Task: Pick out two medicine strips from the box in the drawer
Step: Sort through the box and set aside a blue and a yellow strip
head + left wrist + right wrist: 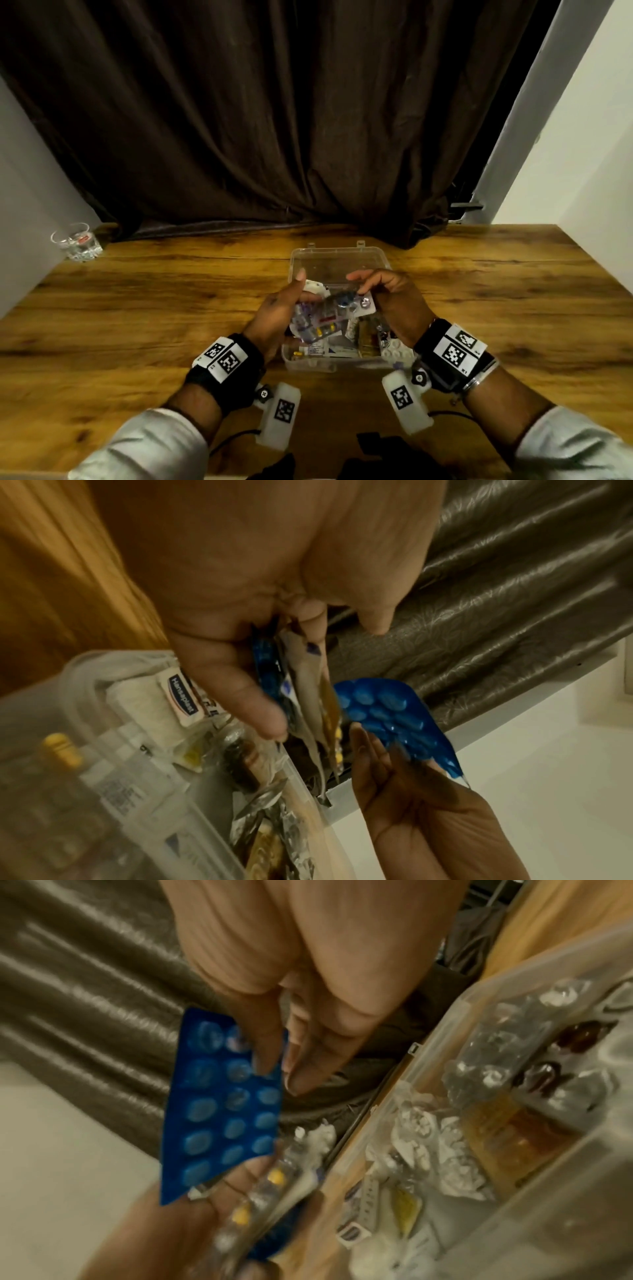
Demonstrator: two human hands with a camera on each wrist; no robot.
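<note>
A clear plastic box point(310, 367) lies open on the wooden table point(137, 308), full of strips, plasters and small bottles. My left hand point(282, 310) hovers over the box's left side and grips a bundle of several medicine strips point(315, 325), blue, silver and gold in the left wrist view point(308, 696). My right hand point(366, 286) is above the box's middle and pinches one blue blister strip point(219, 1118) by its top edge. The blue strip point(387, 718) stands just apart from the bundle. A strip with yellow pills point(253, 1199) lies against my left fingers.
The box's clear lid point(339, 260) lies flat behind it toward a dark curtain point(308, 120). A drinking glass point(77, 241) stands at the table's far left corner. Bare wood spreads on both sides of the box. Inside it lies a Hansaplast plaster pack point(181, 699).
</note>
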